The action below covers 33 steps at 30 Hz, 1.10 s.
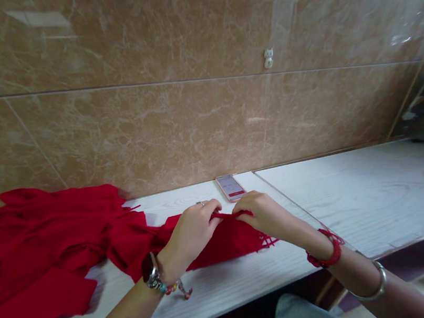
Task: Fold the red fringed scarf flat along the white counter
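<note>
Brown marble-patterned tiles [151,125] rise behind a white wood-grain table [379,189], and a smartphone [231,188] lies face up on it, close to the foot of the wall. On the near side of that smartphone is a strip of red fringed cloth [227,239], its knotted fringe [267,240] spread to the near right of the device. Well left of the smartphone sits a rumpled heap of red fabric [42,248]; whether heap and strip are one piece I cannot tell.

Both hands are clamped on the strip's far edge, thumb against fingers: the left hand [198,227] just to the near left of the smartphone, the right hand [262,212] to its near right, a short span of edge between them.

Handling this edge well probably calls for level grips, a light, even pull across that span, and a pinch no deeper than the edge, so the cloth underneath stays smooth. Keeping the beaded bracelet [171,288] and the fringe from snagging would likely help too.
</note>
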Tool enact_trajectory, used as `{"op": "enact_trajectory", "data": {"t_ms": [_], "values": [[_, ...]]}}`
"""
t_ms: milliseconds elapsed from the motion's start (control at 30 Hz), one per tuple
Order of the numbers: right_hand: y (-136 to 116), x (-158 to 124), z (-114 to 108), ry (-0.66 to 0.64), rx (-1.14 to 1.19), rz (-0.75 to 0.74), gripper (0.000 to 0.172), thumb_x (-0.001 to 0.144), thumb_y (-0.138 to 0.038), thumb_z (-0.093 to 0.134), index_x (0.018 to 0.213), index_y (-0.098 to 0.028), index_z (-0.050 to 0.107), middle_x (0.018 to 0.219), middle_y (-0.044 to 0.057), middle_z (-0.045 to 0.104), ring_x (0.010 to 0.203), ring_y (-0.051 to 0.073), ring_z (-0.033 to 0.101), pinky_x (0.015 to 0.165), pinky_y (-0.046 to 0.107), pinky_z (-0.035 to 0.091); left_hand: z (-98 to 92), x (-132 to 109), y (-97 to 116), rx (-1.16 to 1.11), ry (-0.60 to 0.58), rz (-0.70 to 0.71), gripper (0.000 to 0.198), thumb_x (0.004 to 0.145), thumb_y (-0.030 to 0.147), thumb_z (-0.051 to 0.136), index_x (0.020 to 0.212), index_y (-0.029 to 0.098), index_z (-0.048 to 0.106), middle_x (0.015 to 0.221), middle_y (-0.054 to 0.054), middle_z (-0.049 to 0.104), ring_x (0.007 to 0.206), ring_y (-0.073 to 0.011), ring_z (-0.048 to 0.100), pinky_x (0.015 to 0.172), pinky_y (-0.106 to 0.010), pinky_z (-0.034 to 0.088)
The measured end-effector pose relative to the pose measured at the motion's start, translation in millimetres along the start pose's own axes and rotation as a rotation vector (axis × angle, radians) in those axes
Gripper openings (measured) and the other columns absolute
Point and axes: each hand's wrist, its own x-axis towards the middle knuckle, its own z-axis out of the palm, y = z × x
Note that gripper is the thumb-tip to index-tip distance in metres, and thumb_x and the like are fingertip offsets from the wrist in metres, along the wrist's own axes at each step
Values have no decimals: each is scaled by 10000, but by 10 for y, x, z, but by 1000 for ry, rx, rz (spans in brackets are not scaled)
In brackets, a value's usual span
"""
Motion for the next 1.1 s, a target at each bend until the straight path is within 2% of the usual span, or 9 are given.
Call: {"op": "enact_trajectory", "data": {"t_ms": [100,200,400,533,667,867,1000,1100], "values": [[-12,-12,-28,69,6,45,197,698,-31,528,685,-182,654,706,36,654,705,160,581,675,268,434,4,0,-19,23,-26,16,128,821,143,470,867,188,581,858,-24,655,779,-167,601,721,-285,454],[-34,-13,-72,82,-4,66,175,677,-19,565,668,-178,636,700,34,635,702,157,571,654,261,432,-1,5,-34,51,-56,20,146,837,155,445,853,192,586,842,-21,654,768,-165,597,717,-285,447],[-28,-12,-226,-22,-60,91,75,717,-107,607,734,-165,651,742,54,646,724,177,580,667,281,436,-29,12,-52,38,-92,24,161,851,169,428,845,186,588,840,-23,652,770,-164,593,719,-283,442],[-12,-28,-311,-72,-14,61,138,754,-92,554,728,-173,663,752,42,663,709,157,595,666,252,440,-44,7,-24,6,-64,43,156,851,160,429,858,188,582,856,-19,645,786,-153,586,737,-272,435],[9,-34,-316,-50,-22,62,190,756,-63,525,710,-174,673,742,36,675,695,150,607,663,235,443,-53,12,-26,-20,-68,41,139,851,190,447,851,186,585,851,-21,646,782,-155,584,737,-273,432],[103,-43,-357,-84,-76,93,216,781,-95,496,725,-180,686,779,34,695,727,157,627,684,231,446,-23,6,-157,29,-178,-2,149,847,239,466,835,185,604,815,-35,650,758,-165,589,709,-267,433],[103,-54,-361,-174,-99,122,246,791,-83,468,780,-184,692,825,28,702,771,160,636,718,224,447,-5,3,-150,46,-160,23,165,856,226,446,840,181,605,836,-38,649,771,-162,587,722,-264,430],[71,-47,-309,-177,-77,118,225,781,-91,494,866,-179,682,893,36,697,820,164,635,744,219,446,-15,7,-107,59,-146,38,174,858,221,441,826,176,606,826,-39,648,765,-165,586,715,-266,430]]}}
